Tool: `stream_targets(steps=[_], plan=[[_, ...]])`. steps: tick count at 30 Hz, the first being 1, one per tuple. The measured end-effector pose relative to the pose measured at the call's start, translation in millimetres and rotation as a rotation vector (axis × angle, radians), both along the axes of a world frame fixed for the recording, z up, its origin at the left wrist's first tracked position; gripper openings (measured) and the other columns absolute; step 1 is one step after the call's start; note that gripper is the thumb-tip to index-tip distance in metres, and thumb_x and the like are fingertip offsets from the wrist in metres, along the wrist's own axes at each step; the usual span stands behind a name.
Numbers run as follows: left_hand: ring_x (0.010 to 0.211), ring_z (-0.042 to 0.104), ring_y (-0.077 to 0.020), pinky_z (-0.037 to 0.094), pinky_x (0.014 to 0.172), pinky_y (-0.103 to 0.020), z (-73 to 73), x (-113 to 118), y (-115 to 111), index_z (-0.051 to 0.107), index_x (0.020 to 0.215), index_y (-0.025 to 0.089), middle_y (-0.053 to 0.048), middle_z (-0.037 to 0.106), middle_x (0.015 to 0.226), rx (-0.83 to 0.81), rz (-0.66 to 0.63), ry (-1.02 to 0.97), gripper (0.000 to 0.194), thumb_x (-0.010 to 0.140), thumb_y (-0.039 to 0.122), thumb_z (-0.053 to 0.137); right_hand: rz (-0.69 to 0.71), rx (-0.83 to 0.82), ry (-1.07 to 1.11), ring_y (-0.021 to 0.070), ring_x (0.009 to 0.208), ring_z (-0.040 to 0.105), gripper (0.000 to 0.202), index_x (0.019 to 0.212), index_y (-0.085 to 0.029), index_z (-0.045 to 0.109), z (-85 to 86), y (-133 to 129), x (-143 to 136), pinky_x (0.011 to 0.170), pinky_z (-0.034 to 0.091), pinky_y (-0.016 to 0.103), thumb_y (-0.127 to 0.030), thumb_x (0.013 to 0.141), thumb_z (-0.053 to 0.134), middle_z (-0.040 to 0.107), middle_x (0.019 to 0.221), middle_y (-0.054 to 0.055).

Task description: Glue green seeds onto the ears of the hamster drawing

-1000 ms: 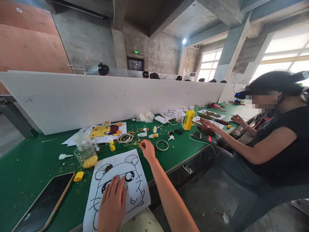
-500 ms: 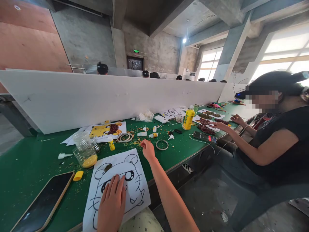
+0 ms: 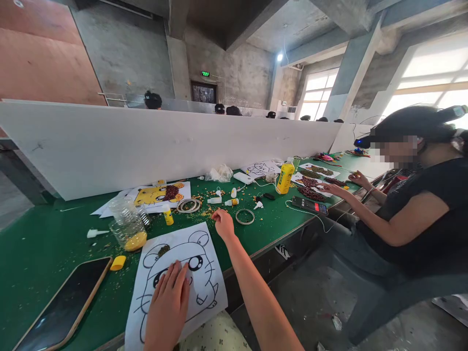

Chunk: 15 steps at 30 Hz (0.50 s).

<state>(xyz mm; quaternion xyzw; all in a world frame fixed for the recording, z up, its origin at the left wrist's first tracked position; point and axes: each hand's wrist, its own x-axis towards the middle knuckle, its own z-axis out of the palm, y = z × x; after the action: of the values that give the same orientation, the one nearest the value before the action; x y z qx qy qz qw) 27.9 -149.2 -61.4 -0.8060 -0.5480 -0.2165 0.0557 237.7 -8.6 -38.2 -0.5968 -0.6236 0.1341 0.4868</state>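
Drawing (image 3: 199,287) partly under flat left fingers (image 3: 171,279), phone (image 3: 66,302) and jar (image 3: 126,228) alongside, right fingers (image 3: 220,217) curled, grip unclear

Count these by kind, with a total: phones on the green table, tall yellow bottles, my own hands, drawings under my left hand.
Phones: 2 (near phone, far phone)
Tall yellow bottle: 1
Hands: 2 (left hand, right hand)
Drawing under the left hand: 1
Total: 6

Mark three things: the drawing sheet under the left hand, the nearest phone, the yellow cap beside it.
Drawing sheet (image 3: 199,279), head view: bare paper near its middle.
Phone (image 3: 64,303), head view: middle of the dark screen.
Yellow cap (image 3: 117,263), head view: its outer wall.
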Motion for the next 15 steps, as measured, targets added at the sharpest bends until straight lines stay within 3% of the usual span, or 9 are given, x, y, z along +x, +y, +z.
stream_targets(steps=[4, 11, 15], plan=[[0.126, 0.041, -0.0224, 0.038, 0.102, -0.042, 10.1, -13, 3, 0.051, 0.127, 0.020, -0.005, 0.044, 0.137, -0.109, -0.054, -0.042, 0.045, 0.091, 0.031, 0.028, -0.010, -0.001, -0.012, 0.0148, 0.070, 0.055, 0.029, 0.066, -0.021, 0.053, -0.7, -1, 0, 0.065, 0.042, 0.025, 0.002, 0.065, 0.035, 0.058, 0.076, 0.001], [0.129, 0.037, -0.0234, 0.043, 0.098, -0.037, 21.7, -48, 5, 0.039, 0.135, 0.034, 0.003, 0.031, 0.145, -0.195, -0.318, -0.009, 0.046, 0.088, 0.030, 0.038, -0.037, 0.002, -0.043, 0.0163, 0.075, 0.055, 0.027, 0.065, -0.021, 0.053, 0.3, -2, -1, 0.066, 0.041, 0.026, -0.001, 0.069, 0.037, 0.060, 0.078, 0.001], [0.130, 0.035, -0.0261, 0.037, 0.103, -0.043, 20.9, -56, 1, 0.045, 0.131, 0.031, 0.001, 0.030, 0.146, -0.169, -0.270, 0.017, 0.045, 0.087, 0.036, 0.043, -0.038, -0.002, -0.058, 0.0163, 0.078, 0.055, 0.027, 0.068, -0.021, 0.053, 0.8, -2, -1, 0.070, 0.041, 0.027, 0.000, 0.069, 0.035, 0.060, 0.080, 0.002]])
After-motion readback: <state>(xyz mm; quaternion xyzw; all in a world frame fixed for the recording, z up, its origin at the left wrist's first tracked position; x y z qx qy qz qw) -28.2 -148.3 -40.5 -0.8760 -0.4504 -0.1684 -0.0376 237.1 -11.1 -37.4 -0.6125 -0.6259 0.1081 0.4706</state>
